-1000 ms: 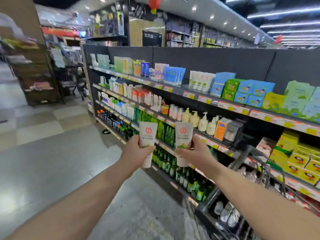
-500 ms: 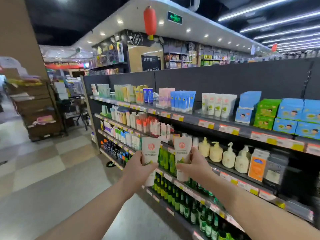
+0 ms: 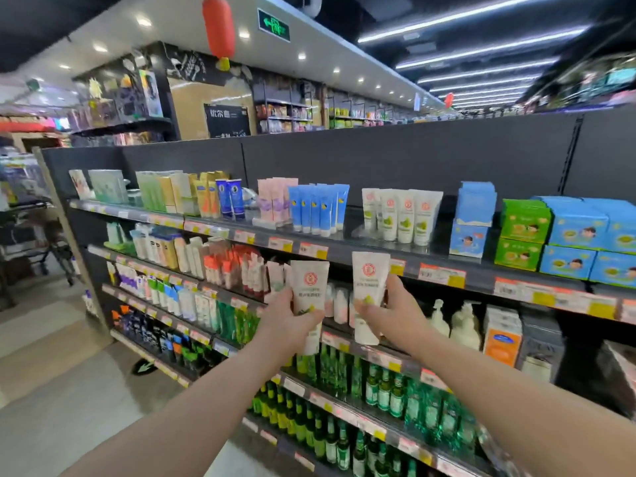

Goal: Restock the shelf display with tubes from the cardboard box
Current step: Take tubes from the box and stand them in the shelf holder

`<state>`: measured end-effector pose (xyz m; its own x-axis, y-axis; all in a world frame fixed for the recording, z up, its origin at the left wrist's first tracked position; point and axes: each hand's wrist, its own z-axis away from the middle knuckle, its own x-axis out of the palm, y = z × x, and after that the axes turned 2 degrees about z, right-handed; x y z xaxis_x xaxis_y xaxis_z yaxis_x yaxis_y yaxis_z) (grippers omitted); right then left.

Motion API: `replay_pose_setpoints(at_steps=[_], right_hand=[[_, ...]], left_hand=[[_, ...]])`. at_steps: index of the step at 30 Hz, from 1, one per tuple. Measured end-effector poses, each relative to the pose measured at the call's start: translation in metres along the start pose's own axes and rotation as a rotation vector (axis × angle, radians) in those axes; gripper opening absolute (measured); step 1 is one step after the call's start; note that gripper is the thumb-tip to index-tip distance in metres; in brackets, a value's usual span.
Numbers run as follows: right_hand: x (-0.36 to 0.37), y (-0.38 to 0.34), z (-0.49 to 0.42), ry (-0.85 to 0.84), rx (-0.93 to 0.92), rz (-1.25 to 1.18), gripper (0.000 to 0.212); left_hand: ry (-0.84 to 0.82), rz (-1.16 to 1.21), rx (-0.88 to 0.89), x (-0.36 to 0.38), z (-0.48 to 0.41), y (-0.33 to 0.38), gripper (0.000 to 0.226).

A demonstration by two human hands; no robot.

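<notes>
My left hand [image 3: 287, 323] grips a white tube [image 3: 309, 287] with a red round logo and a green leaf, cap end down. My right hand [image 3: 395, 313] grips a second white tube [image 3: 369, 280] of the same kind. Both tubes are upright in front of the second shelf, just below the top shelf's edge [image 3: 344, 251]. On the top shelf stands a row of matching white tubes [image 3: 401, 216], up and to the right of my hands. The cardboard box is out of view.
Blue tubes [image 3: 318, 210] and pink tubes [image 3: 275, 197] stand left of the white row, blue and green cartons [image 3: 523, 232] to its right. Pump bottles [image 3: 461, 327] and green glass bottles [image 3: 344, 432] fill lower shelves. The aisle floor [image 3: 51, 373] lies to the left.
Both hands have lifted the tubes from the lower shelves' level up to just under the top shelf. My view has come closer to the shelves and tilted up.
</notes>
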<state>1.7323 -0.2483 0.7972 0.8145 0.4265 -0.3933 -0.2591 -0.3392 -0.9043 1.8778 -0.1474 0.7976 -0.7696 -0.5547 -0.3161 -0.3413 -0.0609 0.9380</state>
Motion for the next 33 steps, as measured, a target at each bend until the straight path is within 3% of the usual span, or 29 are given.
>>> replay_pose_setpoints(at_steps=[11, 16, 21, 26, 33], right_hand=[[0.024, -0.014, -0.107, 0.236, 0.094, 0.059, 0.040], [0.010, -0.014, -0.136, 0.312, 0.154, 0.105, 0.048], [-0.021, -0.019, -0.183, 0.348, 0.129, 0.124, 0.037], [-0.047, -0.019, -0.246, 0.370, 0.046, 0.164, 0.032], [-0.077, -0.034, -0.327, 0.268, -0.089, 0.202, 0.031]], left_hand=[[-0.175, 0.037, 0.155, -0.028, -0.158, -0.016, 0.029], [-0.225, 0.097, 0.164, -0.005, -0.207, -0.022, 0.032], [-0.300, 0.171, 0.175, 0.025, -0.245, -0.019, 0.032], [-0.258, 0.149, 0.202, 0.045, -0.282, -0.011, 0.028], [-0.134, 0.214, 0.182, 0.070, -0.327, 0.006, 0.023]])
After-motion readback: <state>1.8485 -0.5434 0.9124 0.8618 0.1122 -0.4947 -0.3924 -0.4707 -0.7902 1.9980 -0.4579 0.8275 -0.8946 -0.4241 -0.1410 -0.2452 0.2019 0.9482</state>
